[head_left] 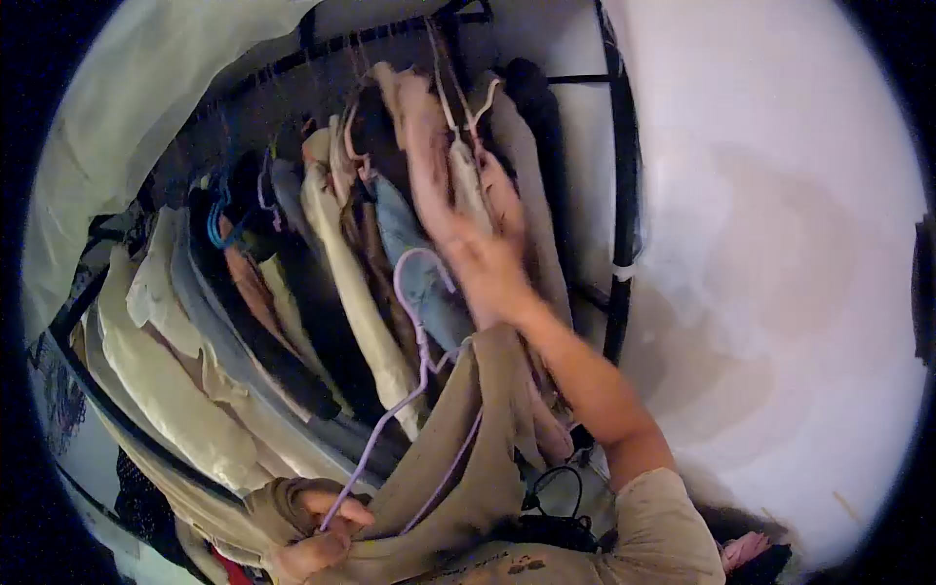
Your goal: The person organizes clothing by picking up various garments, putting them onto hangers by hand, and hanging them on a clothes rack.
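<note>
At the lower left, my left hand (327, 531) grips a lilac clothes hanger (382, 421) by one lower corner, together with some cloth. An olive-brown garment (439, 458) hangs partly on this hanger, bunched around my left hand. The hanger's hook points up and stands in front of a blue denim garment (405, 224). Higher up, my right hand (492, 273) lies against a pinkish garment (426, 146) on the rack, with fingers stretched out and slightly blurred. Just beyond those fingers hangs a light garment (470, 180).
Many clothes hang close together from a dark rail (341, 49), among them a cream garment (346, 263). A black upright post (622, 195) bounds the rack at right, beside a stained white wall (760, 244). Pale translucent sheeting (127, 117) drapes over the left. Black cables (561, 497) lie below.
</note>
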`<state>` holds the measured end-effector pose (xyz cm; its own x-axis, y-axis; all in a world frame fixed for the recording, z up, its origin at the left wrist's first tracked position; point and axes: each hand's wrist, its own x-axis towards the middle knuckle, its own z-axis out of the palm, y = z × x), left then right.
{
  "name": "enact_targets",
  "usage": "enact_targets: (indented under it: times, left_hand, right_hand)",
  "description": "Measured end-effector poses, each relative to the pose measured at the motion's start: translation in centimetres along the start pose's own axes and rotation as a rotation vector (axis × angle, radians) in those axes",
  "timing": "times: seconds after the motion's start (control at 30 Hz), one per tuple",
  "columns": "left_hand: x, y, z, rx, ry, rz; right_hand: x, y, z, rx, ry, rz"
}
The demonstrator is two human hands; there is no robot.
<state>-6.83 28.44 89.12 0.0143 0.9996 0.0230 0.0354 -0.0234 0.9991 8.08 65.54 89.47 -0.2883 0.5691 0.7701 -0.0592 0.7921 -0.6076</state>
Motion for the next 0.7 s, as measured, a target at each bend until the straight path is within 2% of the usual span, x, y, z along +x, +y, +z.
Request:
enact_targets:
  times: [0.03, 0.1, 0.17, 0.2, 0.27, 0.3, 0.37, 0.43, 0.5, 0.57, 0.6, 0.67, 0.7]
  left_hand:
    - [-0.3, -0.1, -0.4, -0.001, -0.028, -0.013]
    - [-1.7, -0.7, -1.8, 0.006, -0.109, -0.056]
    - [-2.4, -1.0, -2.2, 0.012, -0.153, -0.082]
    - [-2.4, -1.1, -2.2, 0.022, -0.153, -0.075]
    - [-2.3, -0.6, -0.1, 0.026, -0.02, 0.037]
    - [-1.6, 0.2, 1.1, 0.008, 0.042, 0.104]
    - [-1.4, 0.6, 1.4, 0.026, 0.1, 0.208]
    - [-1.8, 0.1, 0.9, 0.1, 0.095, 0.296]
    - [-2.3, -0.5, 1.5, 0.089, 0.254, 0.394]
    - [-3.4, -0.3, 2.0, 0.099, 0.387, 0.325]
    - [-4.2, 0.0, 1.7, 0.117, 0.437, 0.214]
    - [-4.6, 0.0, 1.7, 0.094, 0.463, 0.151]
    - [-4.3, -0.3, 1.6, 0.052, 0.441, 0.2]
  right_hand:
    - [0.3, -0.9, -2.2, 0.022, -0.008, 0.123]
    - [0.8, -2.2, -4.3, 0.166, 0.363, 0.179]
    - [0.8, 0.0, -4.9, -0.284, 0.733, -0.185]
    - [-0.1, -1.9, -4.4, -0.369, 0.761, -0.252]
    - [-1.7, -3.0, -3.3, -0.366, 0.416, -0.485]
    - [-1.6, -1.1, -1.5, -0.373, 0.253, -0.688]
    - [-2.5, -3.7, 0.3, -0.744, 0.035, -0.823]
    - [-1.2, -2.7, -1.0, -0.929, -0.008, -0.633]
    - [0.0, -0.4, -3.8, -0.89, 0.116, -0.467]
    - [-0.1, 0.3, -4.5, -0.984, 0.199, -0.437]
    - [-0.5, -0.4, -3.9, -0.942, 0.227, -0.475]
    - [-1.7, -2.6, -1.8, -0.847, 0.285, -0.551]
    - [-1.6, -2.4, -0.4, -0.666, 0.215, -0.689]
